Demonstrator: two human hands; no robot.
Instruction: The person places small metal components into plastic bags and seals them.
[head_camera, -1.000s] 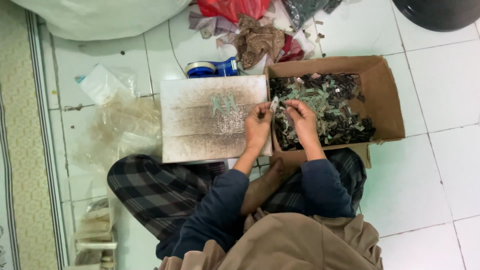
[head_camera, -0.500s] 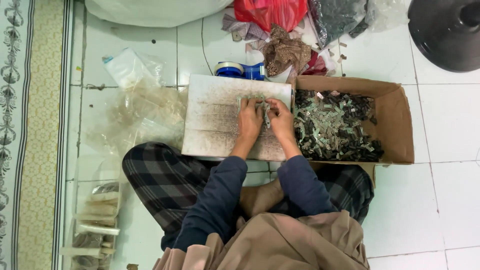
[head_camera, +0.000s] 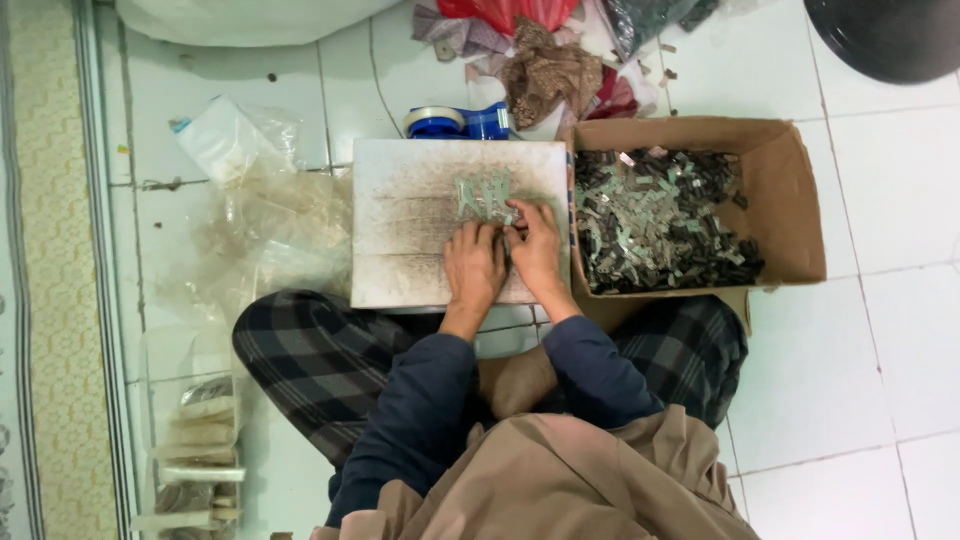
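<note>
Two bare hands are resting side by side on a flat white board (head_camera: 420, 230) in the middle of the frame. The left hand (head_camera: 473, 265) is lying palm down with its fingers bent onto the board. The right hand (head_camera: 537, 248) is touching it, and its fingertips are pressing on a little pile of small pale green metal pieces (head_camera: 484, 193) just above. I cannot tell if either hand is pinching a piece or only pushing them, because the pieces are too small to see under the fingers.

At the bottom of the frame the person is sitting cross-legged on the white tiled floor (head_camera: 860, 330), wearing dark blue sleeves (head_camera: 410, 400), dark checked trousers (head_camera: 300, 350) and a tan cloth (head_camera: 540, 480).

In the lower left, a clear plastic bag of stacked pale packets (head_camera: 195, 440) is lying on the floor.

Left of the board, crumpled clear plastic bags (head_camera: 270, 215) are lying in a heap.

Right of the board, touching its edge, an open brown cardboard box (head_camera: 790, 190) is holding lots of small grey and green metal bits (head_camera: 655, 215).

Just above the board, a blue tape holder with a roll of tape (head_camera: 455, 122) is sitting.

At the top of the frame, brown and red cloth scraps (head_camera: 555, 70) are piled up, and a big white sack (head_camera: 240, 18) is lying in the upper left.
</note>
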